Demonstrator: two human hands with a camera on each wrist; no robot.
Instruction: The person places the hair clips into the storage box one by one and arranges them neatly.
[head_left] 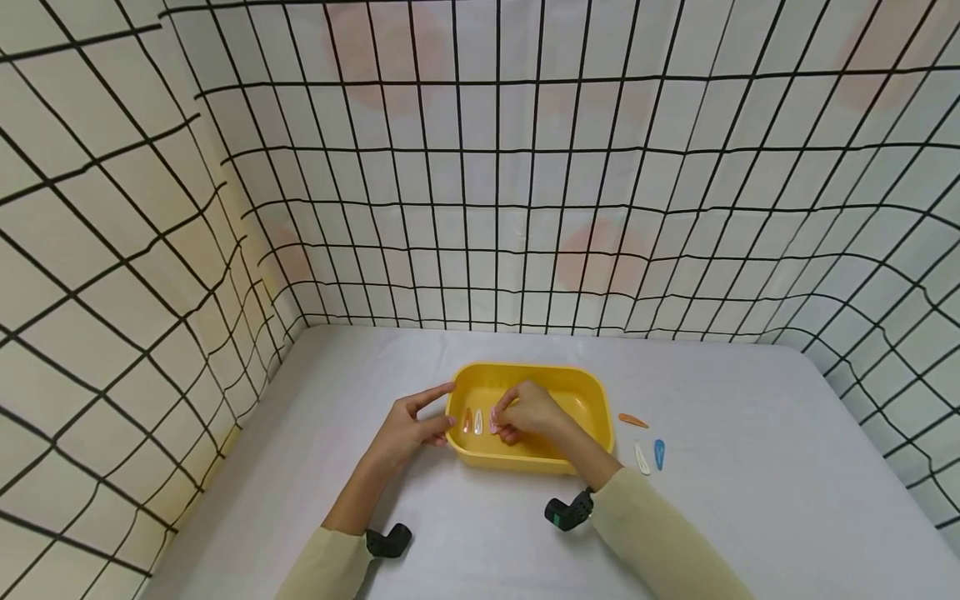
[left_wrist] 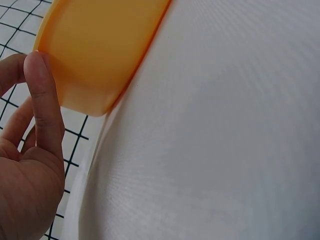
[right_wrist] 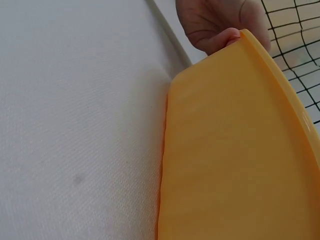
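Observation:
A yellow plastic tray [head_left: 592, 389] lies on the table. My left hand [head_left: 405, 429] holds its left end, thumb and forefinger at the rim; the left wrist view also shows this hand [left_wrist: 37, 130] against the tray's wall [left_wrist: 95, 55]. Inside the tray, my right hand [head_left: 528, 408] pinches a pink hair clip [head_left: 492, 420], partly hidden by the fingers. Left of it, an orange hair clip [head_left: 468, 420] and a white hair clip [head_left: 478, 422] lie side by side. The right wrist view shows the tray's outer wall [right_wrist: 225, 140] but not the right hand's fingertips.
Right of the tray lie another orange hair clip [head_left: 633, 420], another white hair clip [head_left: 642, 458] and a blue hair clip [head_left: 659, 454]. A white cloth [head_left: 750, 500] covers the table. Black grid netting [head_left: 495, 204] over pale sheets stands behind and at both sides.

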